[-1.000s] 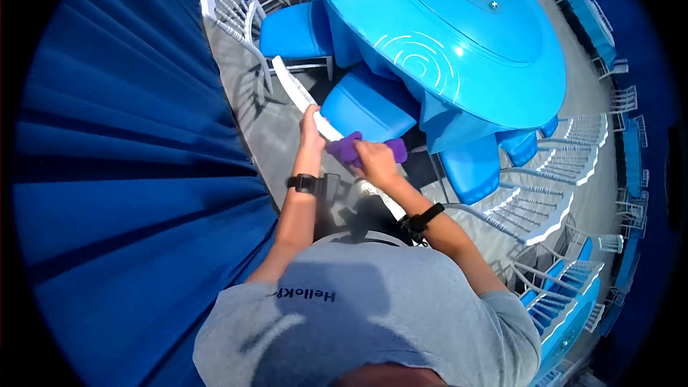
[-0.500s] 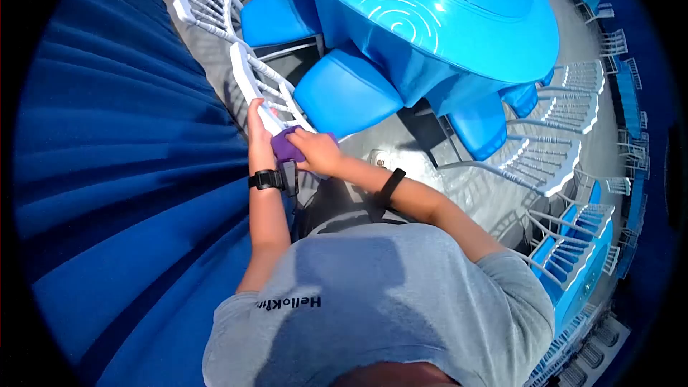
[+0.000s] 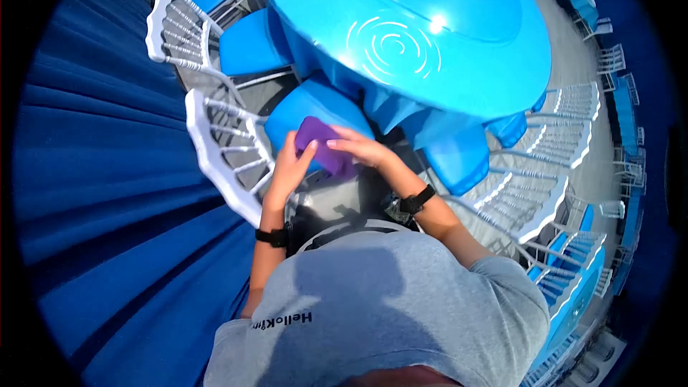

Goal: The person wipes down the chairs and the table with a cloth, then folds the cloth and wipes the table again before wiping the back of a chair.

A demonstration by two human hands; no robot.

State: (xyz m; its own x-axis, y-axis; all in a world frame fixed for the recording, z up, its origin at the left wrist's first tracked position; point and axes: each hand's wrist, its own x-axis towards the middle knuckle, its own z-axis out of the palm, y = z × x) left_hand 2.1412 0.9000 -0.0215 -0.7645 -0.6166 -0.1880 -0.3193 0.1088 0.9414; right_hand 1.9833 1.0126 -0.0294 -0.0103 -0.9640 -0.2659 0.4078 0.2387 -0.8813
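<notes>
Both my hands hold a purple cloth [image 3: 330, 157] in front of my body, above the near edge of a blue chair seat [image 3: 315, 104]. My left hand [image 3: 289, 168] grips the cloth's left side, with the thumb pressed on it. From the right, my right hand [image 3: 362, 149] pinches its upper right part. The lower end of the cloth hangs loose. To the left of my left hand stands the white chair back [image 3: 215, 158] with its turned spindles; neither hand touches it.
A round table [image 3: 408, 50] with a shiny blue cover stands just ahead. More white chairs [image 3: 179, 32] with blue seats ring it on the left, and others [image 3: 523, 204] stand on the right. A dark blue draped curtain [image 3: 107, 172] runs along my left side.
My left hand has let go of the white chair back and moved right to the cloth. The cloth, earlier pressed on the chair back by my right hand, is now between both hands.
</notes>
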